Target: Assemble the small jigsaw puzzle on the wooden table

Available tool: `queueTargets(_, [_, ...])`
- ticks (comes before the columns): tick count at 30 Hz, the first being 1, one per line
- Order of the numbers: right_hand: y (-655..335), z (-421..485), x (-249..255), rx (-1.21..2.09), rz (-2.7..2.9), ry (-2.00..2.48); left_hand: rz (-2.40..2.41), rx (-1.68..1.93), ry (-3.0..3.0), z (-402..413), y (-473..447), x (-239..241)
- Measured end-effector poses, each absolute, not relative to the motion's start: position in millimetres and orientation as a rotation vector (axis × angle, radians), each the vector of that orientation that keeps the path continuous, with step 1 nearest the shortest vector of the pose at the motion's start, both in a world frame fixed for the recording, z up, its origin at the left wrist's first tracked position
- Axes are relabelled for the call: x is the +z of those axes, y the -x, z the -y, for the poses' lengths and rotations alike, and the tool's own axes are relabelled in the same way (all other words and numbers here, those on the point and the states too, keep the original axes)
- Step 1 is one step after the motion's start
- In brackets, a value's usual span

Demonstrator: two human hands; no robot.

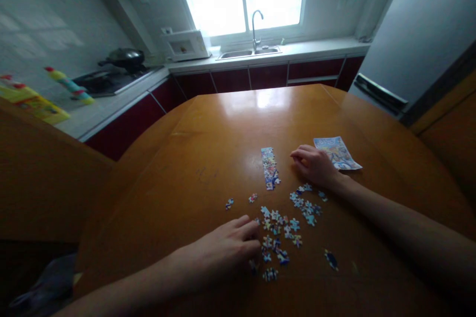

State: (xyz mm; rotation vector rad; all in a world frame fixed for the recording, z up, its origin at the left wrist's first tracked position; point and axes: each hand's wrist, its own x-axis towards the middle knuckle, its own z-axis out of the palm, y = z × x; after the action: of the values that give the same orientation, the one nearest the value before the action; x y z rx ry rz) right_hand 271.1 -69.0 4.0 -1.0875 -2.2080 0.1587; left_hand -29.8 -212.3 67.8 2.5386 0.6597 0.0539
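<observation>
On the wooden table (167, 173), a joined strip of jigsaw puzzle (269, 168) lies with a straight left edge and a knobbly right edge. My right hand (314, 162) is just right of it, thumb and fingers closed together; whatever may be between them is hidden. Loose puzzle pieces (275, 228) are spread in a heap nearer to me. At the heap's left edge, my left hand (238, 240) is bent low with thumb and forefinger apart, by a puzzle piece (254, 264) partly under it. A printed picture sheet (338, 153) lies behind my right hand.
More puzzle pieces (305, 204) lie below my right hand. Single pieces sit apart: a dark one (330, 260) at right, two left of the strip's lower end. Beyond the table are a sink (249, 53), a microwave (185, 45), a stove with a wok (126, 57) and a fridge (420, 39).
</observation>
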Motion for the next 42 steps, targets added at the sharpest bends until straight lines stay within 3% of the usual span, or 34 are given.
queueTargets(11, [-256.9,77.6,8.9,0.288,2.105,0.851,-0.696,0.36,-2.204,193.5,24.8,67.4])
queueTargets(20, [-198.5,104.7,25.1,0.698,1.903,0.85,-1.098,1.123,-1.822,113.1,-15.0,30.1])
queueTargets(32, [-207.4,83.3,14.5,1.089,1.762,0.781,-1.128,1.238,-1.668,92.1,-30.8,19.1])
queueTargets(42, [-226.9,75.4,0.7,0.708,1.609,1.062,-1.436,1.31,-2.108,101.9,-5.5,17.2])
